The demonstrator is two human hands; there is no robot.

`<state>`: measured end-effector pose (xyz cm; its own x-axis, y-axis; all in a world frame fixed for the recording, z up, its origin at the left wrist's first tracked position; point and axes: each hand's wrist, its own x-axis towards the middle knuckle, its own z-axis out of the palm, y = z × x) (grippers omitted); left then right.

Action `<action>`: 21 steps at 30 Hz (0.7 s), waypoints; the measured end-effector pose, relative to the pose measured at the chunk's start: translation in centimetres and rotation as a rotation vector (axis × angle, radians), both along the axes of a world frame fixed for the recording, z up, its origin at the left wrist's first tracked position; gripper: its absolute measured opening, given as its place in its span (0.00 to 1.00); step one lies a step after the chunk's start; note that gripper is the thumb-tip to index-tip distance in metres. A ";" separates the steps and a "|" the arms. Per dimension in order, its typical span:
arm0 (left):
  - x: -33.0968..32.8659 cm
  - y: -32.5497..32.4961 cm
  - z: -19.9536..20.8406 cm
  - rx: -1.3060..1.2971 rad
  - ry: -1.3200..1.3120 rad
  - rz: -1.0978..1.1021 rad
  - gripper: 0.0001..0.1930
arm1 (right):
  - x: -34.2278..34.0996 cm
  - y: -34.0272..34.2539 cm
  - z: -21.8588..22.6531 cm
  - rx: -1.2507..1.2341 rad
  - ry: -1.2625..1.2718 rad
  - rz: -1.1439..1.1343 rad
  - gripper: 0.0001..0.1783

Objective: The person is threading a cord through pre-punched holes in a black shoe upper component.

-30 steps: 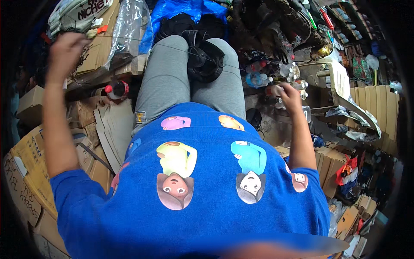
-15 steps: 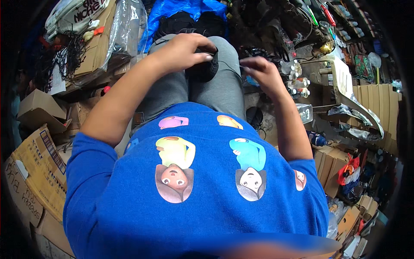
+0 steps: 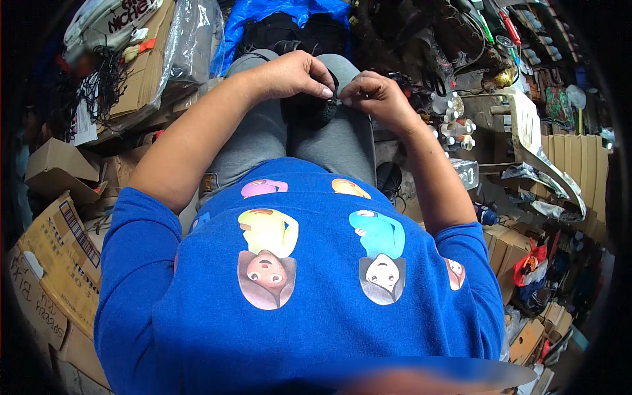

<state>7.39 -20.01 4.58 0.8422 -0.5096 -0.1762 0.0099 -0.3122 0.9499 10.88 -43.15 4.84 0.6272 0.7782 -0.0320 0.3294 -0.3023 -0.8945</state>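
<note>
A black, rounded item (image 3: 312, 113) that looks like a shoe rests between my thighs, just above the knees' near side. My left hand (image 3: 304, 74) curves over its far left part, thumb and forefinger closed at its upper edge; the other fingers are mostly hidden. My right hand (image 3: 374, 94) pinches close by, its fingertips almost touching my left thumb. Between those fingertips a thin dark cord seems to run, though it is too fine to trace. Grey trousers (image 3: 336, 141) cover my legs beneath the item.
Two dark bags or shoes (image 3: 296, 33) lie on a blue plastic sheet (image 3: 253, 13) beyond my knees. Several small bottles (image 3: 455, 128) and a whitish plastic chair part (image 3: 526, 128) are at the right. Cardboard boxes (image 3: 59, 168) and a tangle of black laces (image 3: 104, 79) lie at the left.
My right hand has come left and in toward the item, from holding the cord drawn out to its right. My left hand has shifted slightly right; both hands' fingertips now meet closely.
</note>
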 end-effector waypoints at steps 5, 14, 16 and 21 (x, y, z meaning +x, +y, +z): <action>-0.2 0.3 0.0 -0.007 0.032 -0.087 0.15 | -2.1 -0.9 -1.5 0.043 -0.012 -0.150 0.10; 0.0 0.0 1.0 0.200 -0.013 -0.247 0.16 | -3.0 -0.3 2.5 -0.213 -0.509 0.049 0.10; 0.4 -0.2 0.8 0.196 -0.044 -0.301 0.15 | -2.7 0.0 3.6 -0.332 -0.608 0.120 0.09; 1.3 0.3 -0.6 0.194 -0.189 -0.224 0.14 | -1.8 1.9 3.9 -0.431 -0.709 0.245 0.07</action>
